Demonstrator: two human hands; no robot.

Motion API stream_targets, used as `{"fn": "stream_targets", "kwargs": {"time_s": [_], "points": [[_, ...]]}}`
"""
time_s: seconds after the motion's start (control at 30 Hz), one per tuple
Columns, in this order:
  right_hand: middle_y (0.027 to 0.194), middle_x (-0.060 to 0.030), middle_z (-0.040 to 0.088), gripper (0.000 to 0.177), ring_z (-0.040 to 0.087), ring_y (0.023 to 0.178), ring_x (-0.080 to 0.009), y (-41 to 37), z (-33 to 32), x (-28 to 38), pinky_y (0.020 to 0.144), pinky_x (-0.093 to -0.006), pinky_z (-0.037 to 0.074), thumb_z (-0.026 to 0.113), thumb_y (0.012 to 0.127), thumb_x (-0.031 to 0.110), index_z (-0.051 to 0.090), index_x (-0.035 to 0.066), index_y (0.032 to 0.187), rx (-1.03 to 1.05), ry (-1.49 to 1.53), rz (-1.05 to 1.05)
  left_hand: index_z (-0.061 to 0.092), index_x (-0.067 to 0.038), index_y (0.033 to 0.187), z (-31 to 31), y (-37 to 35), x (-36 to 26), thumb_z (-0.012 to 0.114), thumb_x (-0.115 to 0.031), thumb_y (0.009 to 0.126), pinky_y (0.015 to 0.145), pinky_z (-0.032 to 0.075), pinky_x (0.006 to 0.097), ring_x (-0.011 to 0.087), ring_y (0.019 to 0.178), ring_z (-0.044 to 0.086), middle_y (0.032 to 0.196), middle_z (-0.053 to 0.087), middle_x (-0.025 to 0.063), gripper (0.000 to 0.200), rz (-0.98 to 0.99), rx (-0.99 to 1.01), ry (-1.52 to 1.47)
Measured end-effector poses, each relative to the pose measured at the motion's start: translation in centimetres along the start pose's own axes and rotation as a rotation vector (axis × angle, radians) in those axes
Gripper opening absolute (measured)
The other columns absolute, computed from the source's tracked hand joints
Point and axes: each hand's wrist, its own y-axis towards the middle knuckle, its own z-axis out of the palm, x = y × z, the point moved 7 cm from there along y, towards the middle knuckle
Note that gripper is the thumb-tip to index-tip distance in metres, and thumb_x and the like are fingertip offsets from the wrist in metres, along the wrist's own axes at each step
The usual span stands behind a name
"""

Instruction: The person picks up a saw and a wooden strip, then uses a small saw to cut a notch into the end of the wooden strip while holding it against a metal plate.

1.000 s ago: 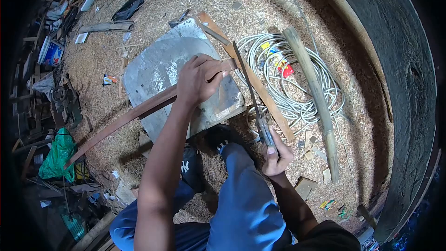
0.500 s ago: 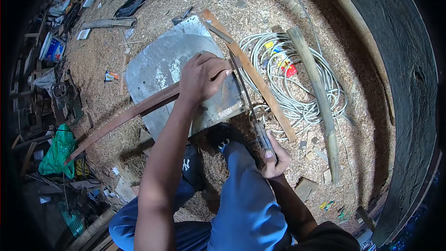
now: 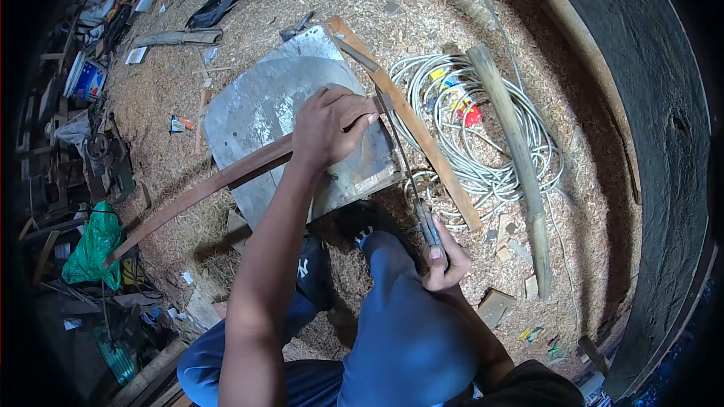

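Observation:
My left hand (image 3: 326,124) is closed around a long reddish-brown wooden strip (image 3: 226,175), pressing it over a grey metal-topped block (image 3: 264,94). The strip slants down to the left, past the block. My right hand (image 3: 445,258) grips the handle of a thin saw (image 3: 405,162). The saw's blade runs up to the right end of the strip, just beyond my left fingers, and touches or nearly touches it. A flat orange-brown board (image 3: 430,143) lies diagonally beside the block, to the right of the saw.
A coil of pale cable (image 3: 490,169) lies right of the board, with a wooden pole (image 3: 520,151) across it. A large dark timber (image 3: 641,105) stands at the far right. Green plastic bag (image 3: 96,245) and clutter are at left. Wood shavings cover the ground.
My right hand and the saw have shifted very slightly. My left hand and the strip look nearly unmoved.

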Motion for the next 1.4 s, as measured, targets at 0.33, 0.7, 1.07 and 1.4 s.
{"fn": "stream_targets", "kwargs": {"time_s": [0.33,0.7,1.07,1.4], "points": [[0.114,-0.0282,0.075,0.051,0.079,0.088,-0.0290,0.3,0.6,0.3,0.079,-0.0349,0.059,0.059,0.096,0.023,0.065,-0.009,0.134,0.012,-0.043,-0.051,0.080,-0.014,0.098,-0.3,0.1,-0.2,0.083,-0.022,0.083,0.083,0.056,0.0377,0.0261,0.092,0.070,0.097,0.077,0.0027,0.017,-0.008,-0.004,-0.027],[0.114,-0.0275,0.075,0.051,0.079,0.096,-0.0299,0.4,0.8,0.4,0.083,-0.0338,0.059,0.057,0.094,0.016,0.063,-0.010,0.137,0.027,-0.029,-0.067,0.080,-0.013,0.096,0.0,0.0,0.3,0.082,-0.021,0.084,0.083,0.057,0.0377,0.0255,0.093,0.070,0.099,0.077,0.0020,0.015,-0.030,0.007,-0.015],[0.116,-0.0273,0.075,0.050,0.078,0.088,-0.0267,1.3,1.3,1.0,0.079,-0.0330,0.059,0.057,0.096,0.016,0.062,-0.010,0.138,0.070,-0.047,-0.035,0.080,-0.014,0.097,-0.2,0.1,0.0,0.081,-0.021,0.084,0.084,0.055,0.0371,0.0241,0.093,0.070,0.098,0.077,0.0010,0.015,-0.041,0.010,-0.026],[0.118,-0.0278,0.074,0.050,0.078,0.100,-0.0302,1.6,1.4,1.1,0.087,-0.0357,0.059,0.057,0.096,0.018,0.062,-0.013,0.136,0.069,-0.047,-0.004,0.080,-0.014,0.096,-0.4,0.2,-0.5,0.080,-0.021,0.084,0.082,0.055,0.0375,0.0243,0.092,0.069,0.098,0.077,0.0010,0.013,0.025,-0.008,0.011]]}}
